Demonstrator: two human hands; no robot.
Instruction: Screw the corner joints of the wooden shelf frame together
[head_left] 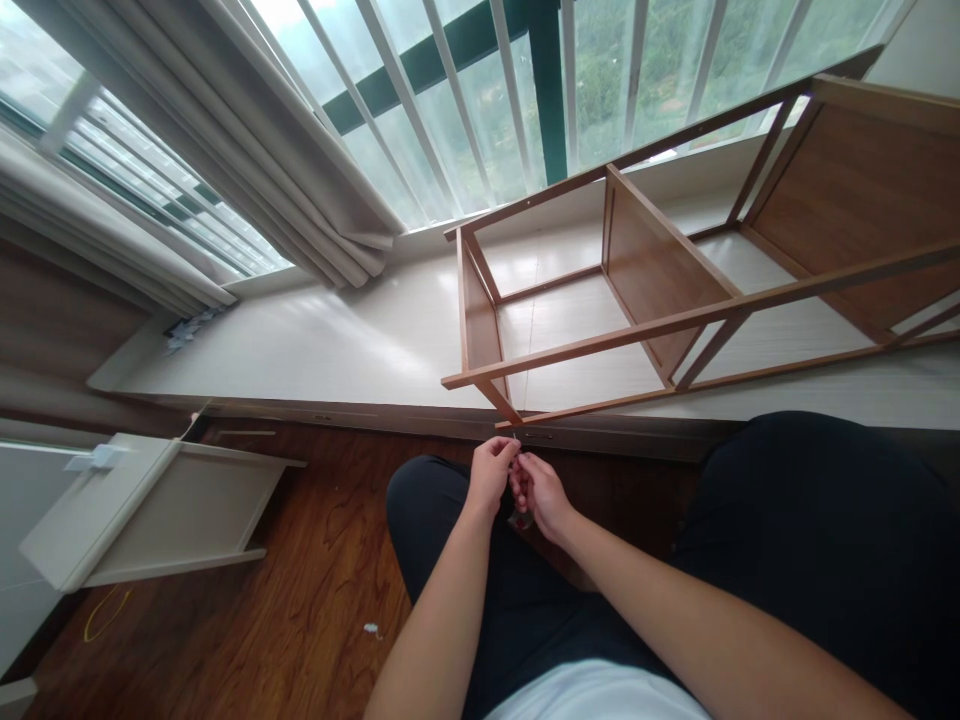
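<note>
**Both hands pinched on a small part at the near corner of the wooden shelf frame**

We sit on the floor [300,600] with our knees spread, dark trousers to either side, and our two hands meet in the middle just below the ledge. Our left hand [491,475] is curled shut, fingers bunched at a small pale part [514,440] that we cannot make out clearly. Our right hand [541,492] is closed too, its fingertips touching those of the left, and a small glinting object [521,520], too blurred to name, hangs just below it.

The small part sits right at the near left corner of the wooden shelf frame [675,270], where a slanted leg comes down to the ledge edge. The frame lies on its side across the pale window ledge [337,340], stretching away to the right, with one inner board standing upright in the middle and a wider board at the far right end.

Far behind the frame are the window bars [510,90], and a beige curtain [300,180] hangs at the far left, its hem resting on the ledge. On the floor at near left lies a white panel [165,510], well apart from our hands, with a loop of yellow cord [105,612] just beside it.
</note>
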